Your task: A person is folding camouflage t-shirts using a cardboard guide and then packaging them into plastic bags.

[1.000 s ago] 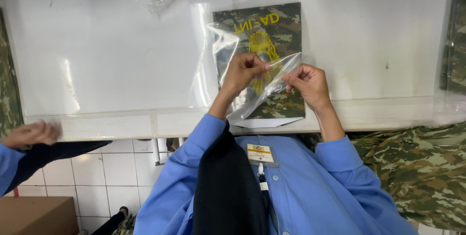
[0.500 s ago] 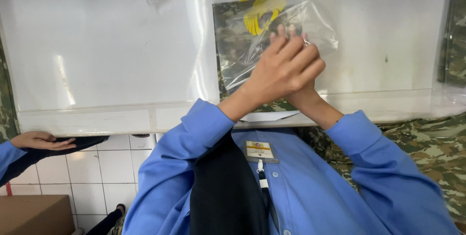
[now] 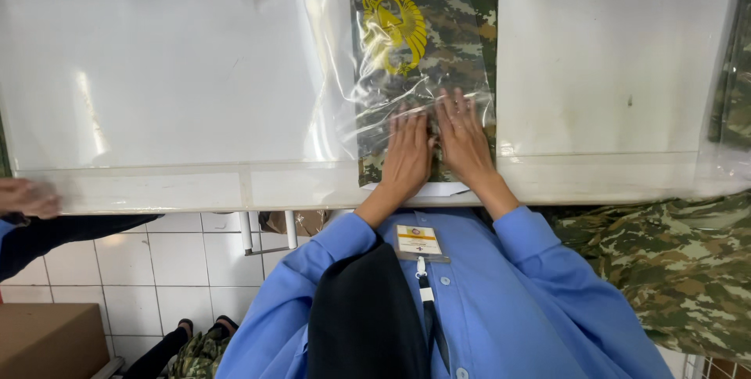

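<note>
Both hands, the left hand (image 3: 407,156) and the right hand (image 3: 463,140), lie flat with fingers open on the clear bag (image 3: 375,74), pressing the folded camouflage cloth (image 3: 458,43) smooth against the white desk (image 3: 156,74).

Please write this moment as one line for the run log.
left hand: flat on bagged camouflage garment | right hand: flat beside it | white table
</note>
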